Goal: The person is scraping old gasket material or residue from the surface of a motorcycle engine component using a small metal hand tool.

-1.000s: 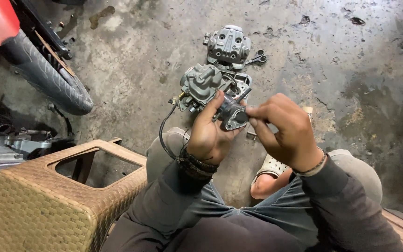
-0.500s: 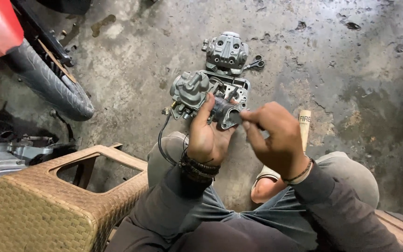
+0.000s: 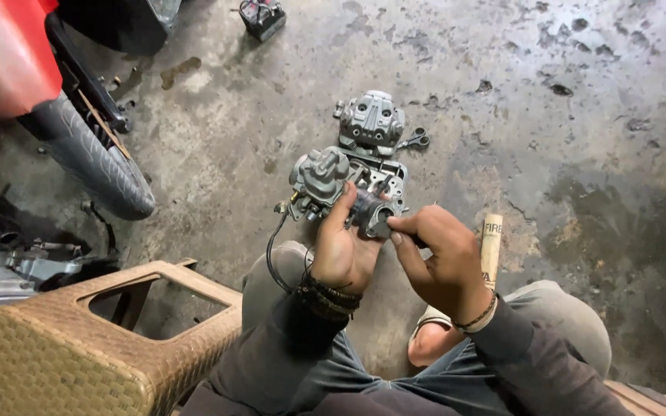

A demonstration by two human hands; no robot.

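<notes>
My left hand (image 3: pixel 342 254) grips a grey metal carburettor (image 3: pixel 325 179) from below, thumb up along its side; a black cable hangs from it. My right hand (image 3: pixel 442 258) pinches something small at the carburettor's round dark opening (image 3: pixel 373 214); what the fingertips hold is hidden. On the floor just beyond lie a grey engine cover (image 3: pixel 371 119) and a flat metal part (image 3: pixel 388 176).
A motorcycle tyre (image 3: pixel 94 158) and red bodywork (image 3: pixel 5 54) stand at the left, engine parts (image 3: pixel 9 266) below them. A brown woven plastic stool (image 3: pixel 79 347) sits by my left knee. A pale tube (image 3: pixel 490 245) lies by my right foot. A small spanner (image 3: pixel 414 141) lies on stained concrete.
My right hand has slid down and back from the top of the carburettor to its opening. The view has shifted slightly; my left hand keeps its grip.
</notes>
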